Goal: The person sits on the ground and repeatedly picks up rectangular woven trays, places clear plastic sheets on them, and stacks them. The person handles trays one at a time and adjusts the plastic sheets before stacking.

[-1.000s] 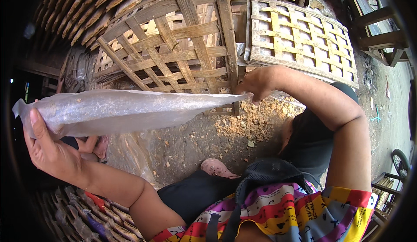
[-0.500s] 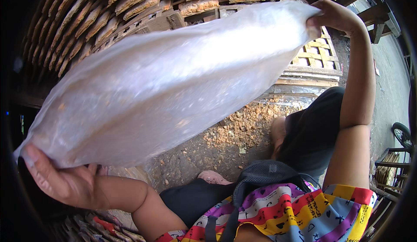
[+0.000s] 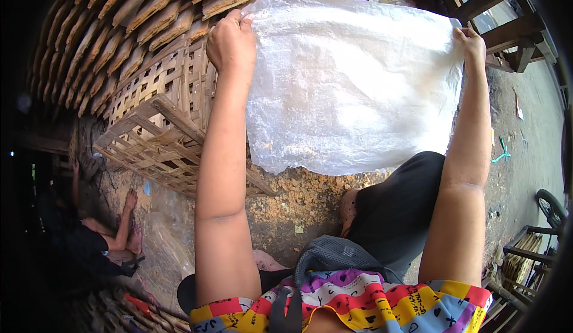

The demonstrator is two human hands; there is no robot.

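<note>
White translucent plastic sheet (image 3: 352, 88), creased, glossy, near edge uneven | far-left corner gripped by left hand (image 3: 231, 41), far-right by right hand (image 3: 470, 45) | held above crumb-strewn floor (image 3: 271, 222), right of wooden lattice frame (image 3: 177, 120)

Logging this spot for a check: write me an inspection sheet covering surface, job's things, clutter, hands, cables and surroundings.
Surface: grey floor, partly strewn with tan crumbs
Job's things: translucent plastic sheet, spread out
Clutter: turquoise string on the floor, right
Hands: left hand grips the sheet's upper-left corner; right hand its upper-right
Cables: nothing seen
Surroundings: wooden lattice frame, left; another person, lower left
</note>
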